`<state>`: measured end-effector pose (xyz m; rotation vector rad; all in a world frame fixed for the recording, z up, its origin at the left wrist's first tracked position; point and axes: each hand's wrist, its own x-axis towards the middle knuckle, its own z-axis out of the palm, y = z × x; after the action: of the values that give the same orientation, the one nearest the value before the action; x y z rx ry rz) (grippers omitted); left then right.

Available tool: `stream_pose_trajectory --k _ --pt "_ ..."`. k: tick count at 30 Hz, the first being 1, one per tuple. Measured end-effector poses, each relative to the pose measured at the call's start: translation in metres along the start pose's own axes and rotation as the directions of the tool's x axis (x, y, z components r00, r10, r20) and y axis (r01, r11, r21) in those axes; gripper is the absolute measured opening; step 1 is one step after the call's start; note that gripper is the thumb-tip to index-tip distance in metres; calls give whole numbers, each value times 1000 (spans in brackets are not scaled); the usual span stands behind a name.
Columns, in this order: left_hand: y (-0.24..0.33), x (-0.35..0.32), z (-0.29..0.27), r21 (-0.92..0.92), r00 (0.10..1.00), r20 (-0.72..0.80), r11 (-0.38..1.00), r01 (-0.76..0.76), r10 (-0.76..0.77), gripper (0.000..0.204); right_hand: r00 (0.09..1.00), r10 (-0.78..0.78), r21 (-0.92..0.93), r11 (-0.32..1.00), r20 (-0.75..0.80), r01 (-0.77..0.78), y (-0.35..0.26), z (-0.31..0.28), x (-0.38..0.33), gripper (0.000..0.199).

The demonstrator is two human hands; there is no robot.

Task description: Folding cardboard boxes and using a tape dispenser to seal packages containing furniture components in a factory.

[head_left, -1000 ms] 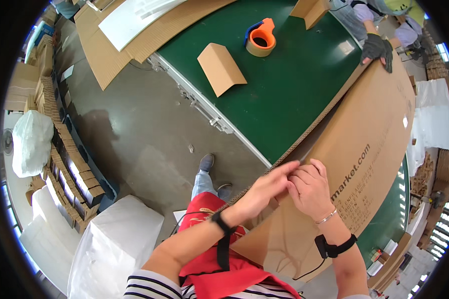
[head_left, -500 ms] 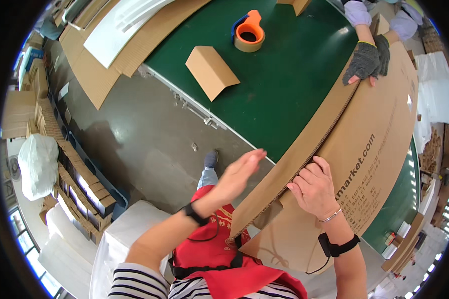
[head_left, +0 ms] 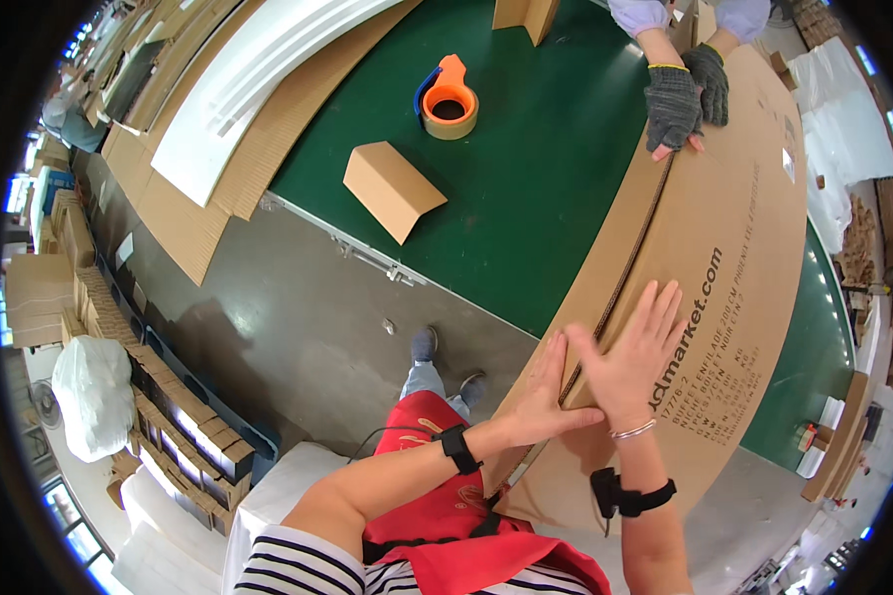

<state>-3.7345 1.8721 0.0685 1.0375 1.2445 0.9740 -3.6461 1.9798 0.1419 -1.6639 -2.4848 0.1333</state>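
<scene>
Long brown cardboard box [head_left: 729, 228], black print, flaps [head_left: 620, 235] nearly meeting, lying across green table [head_left: 516, 198]

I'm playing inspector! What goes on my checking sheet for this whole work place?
Surface: green tabletop, with a printed cardboard carton across it.
Job's things: carton panels with a dark seam between them.
Clutter: orange tape dispenser and folded cardboard piece on the tabletop.
Hands: left hand over the seam; right hand open above or on the printed panel.
Cables: short dark cable at the right wristband.
Surroundings: co-worker's gloved hands at the carton's far end; grey floor; white bundle at left.
</scene>
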Motion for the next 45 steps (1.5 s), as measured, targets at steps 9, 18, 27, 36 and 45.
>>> stream_pose_trajectory --k 9,18,27,36,45 --pt "-1 -1 23 48 997 -33 997 -68 70 101 993 -24 13 1000 112 23 1 -14 -7 92" --pt "12 0 2 61 996 82 998 -26 21 91 987 -113 -3 993 118 114 15 -12 -18 89" --pt "8 32 -224 744 790 -534 612 270 300 84 998 -10 -41 999 57 13 7 -10 -13 87" --pt "-39 93 -393 981 920 -172 151 125 353 52 930 367 -175 914 -32 -367 -33 11 -40 85" --pt "26 199 -404 763 921 -339 629 151 190 64 765 608 -306 701 -214 -644 -60 28 -47 83"
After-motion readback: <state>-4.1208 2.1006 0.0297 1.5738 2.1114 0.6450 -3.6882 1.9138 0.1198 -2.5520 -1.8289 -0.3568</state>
